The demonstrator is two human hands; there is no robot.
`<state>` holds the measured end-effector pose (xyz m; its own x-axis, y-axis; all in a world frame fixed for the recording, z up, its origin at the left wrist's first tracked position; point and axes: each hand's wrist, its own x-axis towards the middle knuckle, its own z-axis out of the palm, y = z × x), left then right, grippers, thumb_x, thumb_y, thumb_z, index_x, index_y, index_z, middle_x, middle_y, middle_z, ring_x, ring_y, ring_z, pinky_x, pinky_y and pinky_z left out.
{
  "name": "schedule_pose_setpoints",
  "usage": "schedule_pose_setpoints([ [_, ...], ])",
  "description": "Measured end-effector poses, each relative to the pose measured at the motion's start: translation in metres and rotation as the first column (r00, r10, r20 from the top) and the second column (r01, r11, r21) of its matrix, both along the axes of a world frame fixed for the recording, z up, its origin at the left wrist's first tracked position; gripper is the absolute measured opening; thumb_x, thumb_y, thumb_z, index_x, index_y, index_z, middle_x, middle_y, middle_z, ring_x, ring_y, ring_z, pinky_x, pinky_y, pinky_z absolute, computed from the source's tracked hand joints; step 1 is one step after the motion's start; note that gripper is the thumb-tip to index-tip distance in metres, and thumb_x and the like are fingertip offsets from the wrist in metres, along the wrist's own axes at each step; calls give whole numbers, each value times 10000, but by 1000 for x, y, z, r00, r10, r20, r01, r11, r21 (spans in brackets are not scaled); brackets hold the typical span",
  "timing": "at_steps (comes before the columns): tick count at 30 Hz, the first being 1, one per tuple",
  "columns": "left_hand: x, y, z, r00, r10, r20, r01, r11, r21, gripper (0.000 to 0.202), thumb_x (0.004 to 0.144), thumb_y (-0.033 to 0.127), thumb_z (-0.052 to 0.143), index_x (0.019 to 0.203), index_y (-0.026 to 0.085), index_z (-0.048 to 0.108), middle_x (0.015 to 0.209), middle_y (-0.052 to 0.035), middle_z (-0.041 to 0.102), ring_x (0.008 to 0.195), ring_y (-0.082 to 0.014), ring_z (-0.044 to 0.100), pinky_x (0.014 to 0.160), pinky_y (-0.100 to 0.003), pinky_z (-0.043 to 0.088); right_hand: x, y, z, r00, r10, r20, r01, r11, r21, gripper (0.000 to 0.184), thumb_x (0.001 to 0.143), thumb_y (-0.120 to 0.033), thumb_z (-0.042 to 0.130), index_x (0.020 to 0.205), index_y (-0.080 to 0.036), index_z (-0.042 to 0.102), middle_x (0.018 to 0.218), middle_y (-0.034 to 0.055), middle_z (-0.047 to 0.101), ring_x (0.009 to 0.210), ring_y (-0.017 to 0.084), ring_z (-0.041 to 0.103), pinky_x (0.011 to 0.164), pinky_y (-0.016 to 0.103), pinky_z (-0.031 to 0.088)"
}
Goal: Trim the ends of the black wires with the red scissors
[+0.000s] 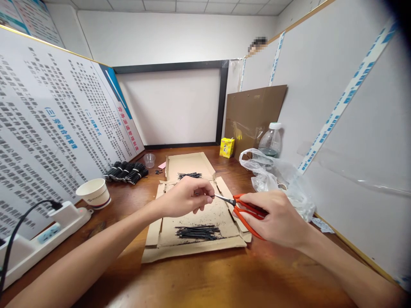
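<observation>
My right hand (272, 218) grips a pair of scissors (247, 214) with red handles, their blades pointing left. The blade tips reach the fingertips of my left hand (191, 194), which is closed in a pinch over the cardboard. What the left fingers hold is too small and too hidden to make out. Below on the flattened cardboard (199, 216) lies a pile of thin black strips (197, 232), with dark crumbs scattered about. Behind my left hand, a second pile of black strips (190, 176) lies on the far part of the cardboard.
Bundles of black strips (126, 172), a paper cup (94, 193), a small clear cup (149, 160) and a power strip (48, 239) are on the left. A yellow box (227, 147), plastic bag (272, 171) and bottle (271, 139) stand right. Panels wall the table in.
</observation>
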<state>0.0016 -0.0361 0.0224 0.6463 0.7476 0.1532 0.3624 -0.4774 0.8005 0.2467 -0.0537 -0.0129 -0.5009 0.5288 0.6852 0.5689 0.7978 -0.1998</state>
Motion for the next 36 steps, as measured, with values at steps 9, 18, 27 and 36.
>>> schedule_pose_setpoints([
  [9,1,-1,0,1000,-2,19,3,999,-43,99,873,215,553,886,117,547,766,-43,605,580,-90,577,460,-183,458,-1,1,-3,1000,-6,29,4,999,45,226,881,-232,502,716,-176,647,484,-32,511,419,85,389,469,244,300],
  [18,3,-2,1,996,-3,87,14,993,-116,98,855,211,571,862,121,533,746,-37,602,573,-90,577,446,-180,459,0,-1,2,1000,-5,-26,5,1000,16,186,843,-234,554,684,-178,634,585,-2,637,448,83,482,486,231,351],
  [27,2,-1,-1,996,-7,89,18,992,-123,106,856,218,579,874,127,528,745,-31,598,571,-90,575,452,-186,456,-1,-1,1,1000,4,2,-4,1000,-12,171,830,-216,536,703,-176,643,528,-18,586,434,85,455,478,228,339],
  [36,2,0,4,997,40,-70,-35,997,72,67,865,198,552,847,134,552,691,-2,576,559,-94,534,492,-205,428,-1,0,2,999,-21,-38,23,998,58,219,882,-252,532,709,-187,649,564,-10,623,431,83,446,471,239,336],
])
